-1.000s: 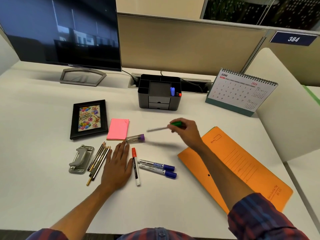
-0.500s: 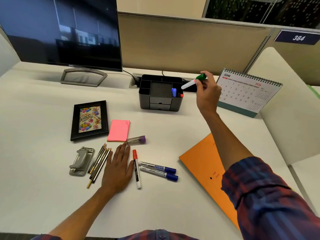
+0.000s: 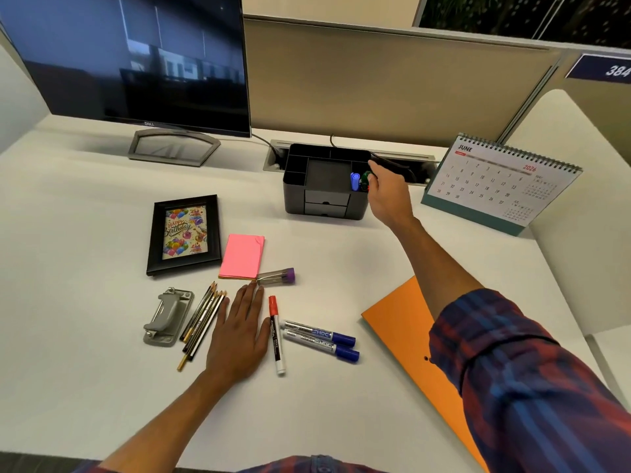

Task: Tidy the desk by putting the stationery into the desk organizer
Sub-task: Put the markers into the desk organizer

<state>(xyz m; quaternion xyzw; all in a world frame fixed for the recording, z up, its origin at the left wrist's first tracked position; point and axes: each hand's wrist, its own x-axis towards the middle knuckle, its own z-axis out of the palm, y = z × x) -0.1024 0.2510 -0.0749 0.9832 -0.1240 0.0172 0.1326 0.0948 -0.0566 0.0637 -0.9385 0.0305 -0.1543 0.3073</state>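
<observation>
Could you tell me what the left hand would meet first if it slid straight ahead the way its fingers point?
Probably the clear tube with the purple cap: the left hand lies flat, its fingertips just short of the tube's near end.

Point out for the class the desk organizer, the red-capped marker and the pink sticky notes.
desk organizer [image 3: 326, 206]: head view, on its front drawer face.
red-capped marker [image 3: 276, 339]: head view, middle of its barrel.
pink sticky notes [image 3: 241, 256]: head view, centre of the top sheet.
</observation>
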